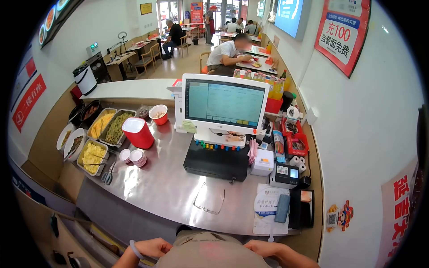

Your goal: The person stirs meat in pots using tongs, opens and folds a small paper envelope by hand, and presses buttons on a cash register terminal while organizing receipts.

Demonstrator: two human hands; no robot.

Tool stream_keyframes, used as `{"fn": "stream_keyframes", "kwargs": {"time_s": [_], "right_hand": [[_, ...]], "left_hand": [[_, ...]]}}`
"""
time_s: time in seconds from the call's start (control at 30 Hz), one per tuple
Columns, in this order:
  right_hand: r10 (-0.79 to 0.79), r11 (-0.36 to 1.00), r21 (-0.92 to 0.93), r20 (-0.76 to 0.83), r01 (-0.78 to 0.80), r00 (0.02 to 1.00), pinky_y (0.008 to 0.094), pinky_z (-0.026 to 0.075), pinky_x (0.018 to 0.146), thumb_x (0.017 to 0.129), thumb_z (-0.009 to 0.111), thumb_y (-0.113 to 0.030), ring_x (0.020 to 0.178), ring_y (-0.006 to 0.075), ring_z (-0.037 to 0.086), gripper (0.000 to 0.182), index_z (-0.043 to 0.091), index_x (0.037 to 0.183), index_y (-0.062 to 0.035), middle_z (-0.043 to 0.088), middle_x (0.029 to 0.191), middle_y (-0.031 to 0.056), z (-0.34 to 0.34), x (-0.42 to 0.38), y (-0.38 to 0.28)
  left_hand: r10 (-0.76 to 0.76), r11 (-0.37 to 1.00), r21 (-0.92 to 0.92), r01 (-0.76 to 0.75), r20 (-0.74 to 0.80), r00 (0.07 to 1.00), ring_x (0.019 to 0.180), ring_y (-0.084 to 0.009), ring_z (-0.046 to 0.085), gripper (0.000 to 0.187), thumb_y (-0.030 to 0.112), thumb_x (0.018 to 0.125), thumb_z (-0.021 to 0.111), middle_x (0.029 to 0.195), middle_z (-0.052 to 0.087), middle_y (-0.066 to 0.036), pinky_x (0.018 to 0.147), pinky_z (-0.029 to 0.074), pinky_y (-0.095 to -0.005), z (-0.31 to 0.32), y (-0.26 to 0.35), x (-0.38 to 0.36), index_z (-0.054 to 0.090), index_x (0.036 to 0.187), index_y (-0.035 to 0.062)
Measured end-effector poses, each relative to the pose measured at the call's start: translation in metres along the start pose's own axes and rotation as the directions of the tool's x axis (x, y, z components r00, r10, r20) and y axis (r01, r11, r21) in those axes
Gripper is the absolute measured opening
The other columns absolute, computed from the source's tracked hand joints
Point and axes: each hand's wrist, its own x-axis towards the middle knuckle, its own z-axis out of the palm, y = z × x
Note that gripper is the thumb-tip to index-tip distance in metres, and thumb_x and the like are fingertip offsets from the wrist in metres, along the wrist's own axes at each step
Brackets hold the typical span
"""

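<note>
At the bottom edge, my left hand (154, 247) is closed at the left side of the beige garment (210, 250) I wear, its fingers curled at the cloth. A pale band circles that wrist. My right hand (263, 248) is likewise closed at the garment's other side, fingertips partly hidden. Ahead of both hands is a steel counter (165, 196). Eyeglasses (209, 209) lie on it, nearest the middle front. To the right, a phone (281, 208) rests on a white printed sheet (264, 201).
A point-of-sale screen (225, 102) stands behind a black cash drawer (215, 163). Food trays (93, 157), scissors (108, 173), small stacked cups (138, 157) and a red container (137, 133) occupy the left. A card terminal (284, 175) sits right. Diners sit beyond the counter.
</note>
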Motion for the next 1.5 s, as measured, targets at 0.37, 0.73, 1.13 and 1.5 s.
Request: {"fn": "stream_keyframes", "kwargs": {"time_s": [0.37, 0.73, 1.13, 1.5], "right_hand": [[0.085, 0.995, 0.049, 0.068, -0.088, 0.994, 0.0231, 0.043, 0.078, 0.079, 0.06, -0.006, 0.087, 0.0069, 0.05, 0.032, 0.052, 0.108, 0.0055, 0.059, 0.095, 0.0017, -0.026, 0.013, 0.0], [-0.078, 0.992, -0.106, -0.035, 0.074, 0.996, 0.0234, 0.042, 0.061, 0.076, 0.059, -0.011, 0.071, 0.0063, 0.046, 0.023, 0.054, 0.092, 0.004, 0.055, 0.073, 0.0026, -0.035, 0.036, 0.018], [0.037, 0.999, 0.033, -0.342, -0.028, 0.939, 0.0241, 0.042, 0.07, 0.076, 0.063, -0.012, 0.076, 0.0069, 0.049, 0.021, 0.058, 0.093, 0.0001, 0.059, 0.079, 0.0008, -0.025, 0.041, -0.046], [0.141, 0.99, 0.056, -0.345, -0.13, 0.928, 0.0216, 0.042, 0.067, 0.074, 0.064, -0.013, 0.073, 0.0061, 0.05, 0.018, 0.058, 0.086, -0.0005, 0.057, 0.074, -0.0013, -0.041, 0.05, -0.023]], "left_hand": [[-0.018, 0.999, 0.04, 0.019, -0.015, 1.0, 0.08, -0.0038, 0.055, 0.029, 0.008, 0.081, 0.061, 0.09, 0.063, -0.001, 0.071, 0.045, -0.0193, -0.019, 0.009, 0.001, 0.055, 0.106, -0.0057], [-0.048, 0.992, 0.115, 0.045, 0.03, 0.998, 0.076, -0.0049, 0.056, 0.025, 0.006, 0.08, 0.061, 0.086, 0.064, -0.003, 0.068, 0.046, -0.02, -0.05, 0.024, 0.003, 0.057, 0.101, -0.0066], [-0.012, 1.0, -0.008, 0.013, 0.148, 0.989, 0.08, -0.0065, 0.056, 0.03, 0.006, 0.079, 0.064, 0.092, 0.063, -0.004, 0.07, 0.048, -0.0209, -0.084, 0.039, 0.008, 0.056, 0.105, -0.0068], [0.009, 0.973, 0.231, -0.017, 0.032, 0.999, 0.082, -0.0067, 0.056, 0.032, 0.006, 0.075, 0.066, 0.094, 0.063, -0.004, 0.075, 0.047, -0.0227, -0.086, 0.05, 0.009, 0.058, 0.105, -0.0036]]}}
